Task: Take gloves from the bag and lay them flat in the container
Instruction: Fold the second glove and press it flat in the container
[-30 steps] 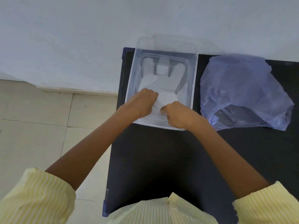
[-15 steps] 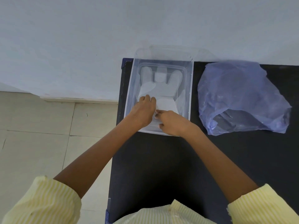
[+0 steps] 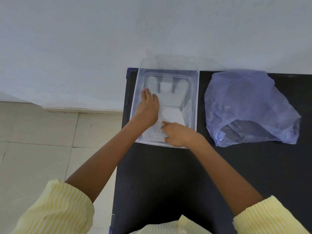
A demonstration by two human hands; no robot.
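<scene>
A clear plastic container (image 3: 197,102) stands at the back left corner of the black table. Inside it lies a white glove (image 3: 170,97), spread flat with its fingers pointing toward the wall. My left hand (image 3: 148,108) lies flat with straight fingers on the glove's left side, pressing it down. My right hand (image 3: 175,134) is at the container's near edge, fingers curled, its fingertips on the glove's cuff; a pinch cannot be made out. To the right sits the crumpled blue plastic bag (image 3: 249,107), its mouth facing the near side.
The black table (image 3: 185,183) stretches toward me in front of the container. A pale wall runs right behind container and bag. Left of the table is a tiled floor (image 3: 42,149). My yellow striped sleeves fill the bottom corners.
My left hand has uncurled and slid forward along the glove's left side, now lying flat. My right hand stayed at the cuff near the container's front edge.
</scene>
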